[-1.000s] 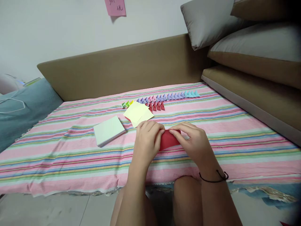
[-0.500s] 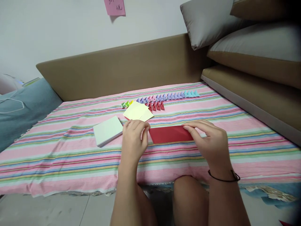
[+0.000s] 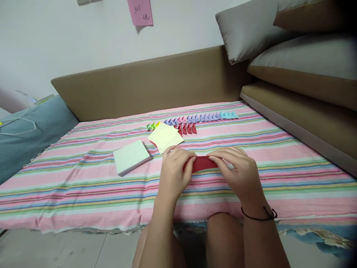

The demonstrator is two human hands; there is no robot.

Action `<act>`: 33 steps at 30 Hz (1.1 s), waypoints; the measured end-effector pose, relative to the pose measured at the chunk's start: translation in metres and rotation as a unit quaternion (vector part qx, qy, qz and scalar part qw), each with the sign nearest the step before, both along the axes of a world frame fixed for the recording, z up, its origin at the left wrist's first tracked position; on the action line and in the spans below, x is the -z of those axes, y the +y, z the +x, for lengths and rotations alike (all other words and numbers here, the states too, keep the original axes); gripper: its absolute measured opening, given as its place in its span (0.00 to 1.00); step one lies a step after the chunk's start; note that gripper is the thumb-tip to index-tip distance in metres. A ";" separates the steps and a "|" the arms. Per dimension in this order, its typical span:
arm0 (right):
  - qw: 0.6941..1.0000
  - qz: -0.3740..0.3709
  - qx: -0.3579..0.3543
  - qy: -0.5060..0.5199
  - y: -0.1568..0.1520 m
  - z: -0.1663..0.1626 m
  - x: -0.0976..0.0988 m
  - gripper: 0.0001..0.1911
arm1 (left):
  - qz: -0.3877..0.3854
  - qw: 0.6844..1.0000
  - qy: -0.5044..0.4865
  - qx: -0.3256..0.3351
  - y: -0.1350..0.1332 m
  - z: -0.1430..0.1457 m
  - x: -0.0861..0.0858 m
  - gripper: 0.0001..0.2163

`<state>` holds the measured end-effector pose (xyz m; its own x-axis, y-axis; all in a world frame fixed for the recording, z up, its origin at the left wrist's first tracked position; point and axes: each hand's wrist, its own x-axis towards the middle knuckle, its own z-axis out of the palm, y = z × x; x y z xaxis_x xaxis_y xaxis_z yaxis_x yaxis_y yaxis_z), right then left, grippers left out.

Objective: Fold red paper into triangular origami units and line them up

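A folded strip of red paper (image 3: 205, 163) is stretched between my two hands, just above the striped cloth. My left hand (image 3: 177, 169) pinches its left part between thumb and fingers, covering that end. On the other side my right hand (image 3: 237, 169) pinches the strip along its upper edge, thumb toward me. Beyond my hands lie loose pale yellow paper sheets (image 3: 164, 136), with a bit of red showing under them. A stack of pale green paper (image 3: 131, 157) rests to the left of my left hand.
Folded paper pieces stand in rows behind the sheets: red ones (image 3: 189, 129), purple ones (image 3: 206, 117) and light blue ones (image 3: 229, 115). The striped cloth (image 3: 83, 186) covers the seat. Brown and grey cushions (image 3: 304, 67) are piled at the right. A pink note (image 3: 140, 13) hangs on the wall.
My hands have come closer together on the red paper. The left hand has shifted right along the strip, so less of it shows between them. The camera view has tilted slightly upward.
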<state>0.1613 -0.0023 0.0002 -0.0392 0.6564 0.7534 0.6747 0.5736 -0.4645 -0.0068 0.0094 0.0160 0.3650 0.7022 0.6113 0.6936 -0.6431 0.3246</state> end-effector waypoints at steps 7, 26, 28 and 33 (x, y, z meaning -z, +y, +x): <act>0.981 0.038 0.167 0.096 -0.009 0.034 0.005 0.04 | -0.036 0.977 -0.001 -0.209 0.020 -0.053 0.008 0.08; 0.975 0.015 0.195 0.107 -0.004 0.032 0.018 0.08 | -0.201 0.905 0.132 -0.352 0.147 -0.013 0.083 0.19; 0.973 0.019 0.202 0.107 -0.005 0.032 0.018 0.08 | -0.211 0.906 0.119 -0.346 0.150 -0.022 0.072 0.15; 0.971 0.018 0.212 0.109 -0.007 0.032 0.017 0.10 | -0.183 0.903 0.026 -0.387 0.151 -0.077 0.021 0.12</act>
<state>0.1929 -0.0093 -0.0173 0.3925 0.5522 0.7356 0.7416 0.2831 -0.6082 -0.0836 0.1606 -0.0049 -0.3009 0.9110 0.2820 0.9096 0.1854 0.3718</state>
